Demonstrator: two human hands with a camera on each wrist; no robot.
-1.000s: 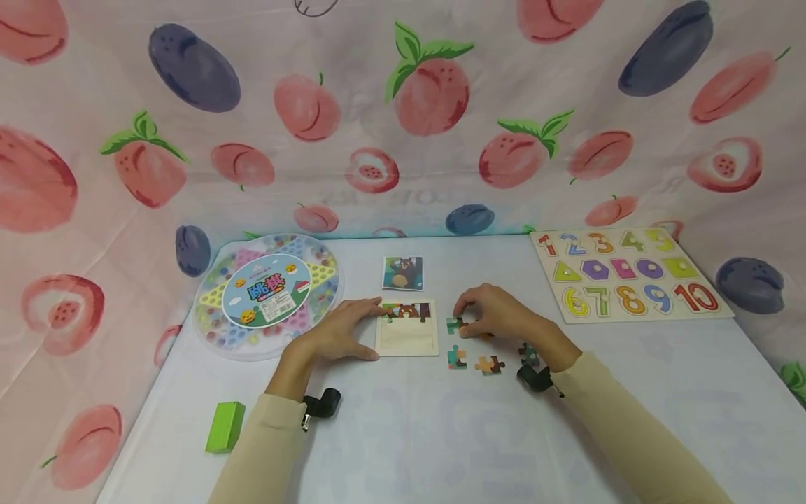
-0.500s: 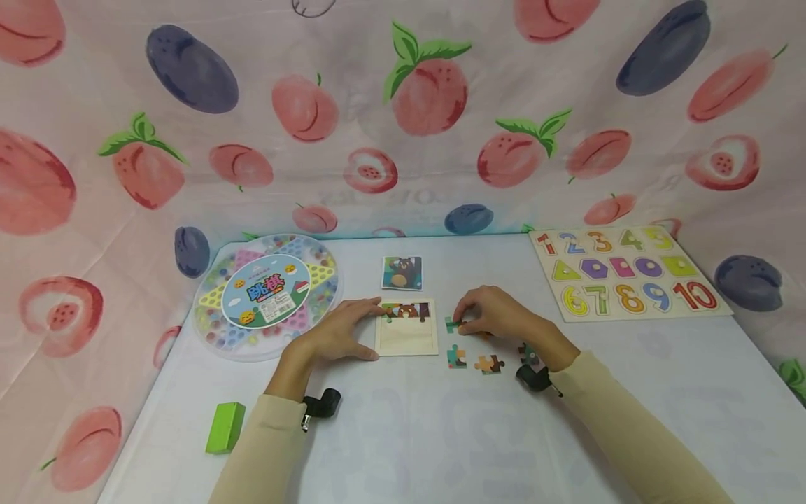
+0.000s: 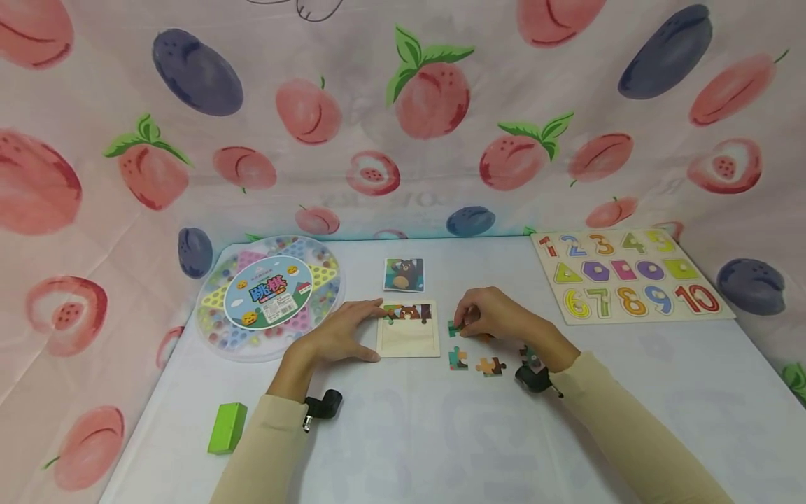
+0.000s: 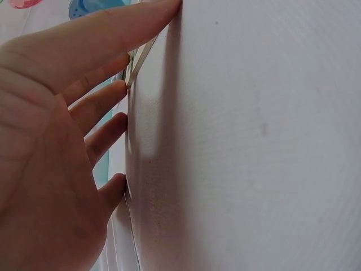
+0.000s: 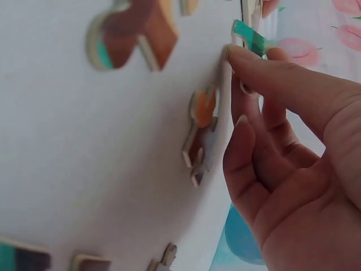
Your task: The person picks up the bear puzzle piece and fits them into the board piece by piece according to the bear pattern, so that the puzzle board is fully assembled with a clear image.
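The left hand [image 3: 340,332] lies with spread fingers at the left edge of a wooden puzzle tray [image 3: 408,347], whose top row holds bear-picture pieces. In the left wrist view the same hand [image 4: 73,124] has extended fingers, their tips down by the tray's edge. Right of the tray, the right hand [image 3: 494,315] pinches a green puzzle piece [image 3: 453,328] between thumb and fingers at the table. The right wrist view shows this green piece [image 5: 251,38] at the thumb tip of the right hand [image 5: 293,130]. Loose pieces [image 3: 458,359] lie below the right hand, some partly hidden by it.
A picture card [image 3: 404,275] lies behind the tray. At the left are a round marble game board [image 3: 267,292] and a green block [image 3: 227,428]. A wooden number board [image 3: 632,276] sits at the back right, before a fruit-patterned cloth [image 3: 403,182].
The right hand's fingertips have shifted slightly over the green piece, which shows a little differently beneath them. The left hand has stayed in place beside the tray.
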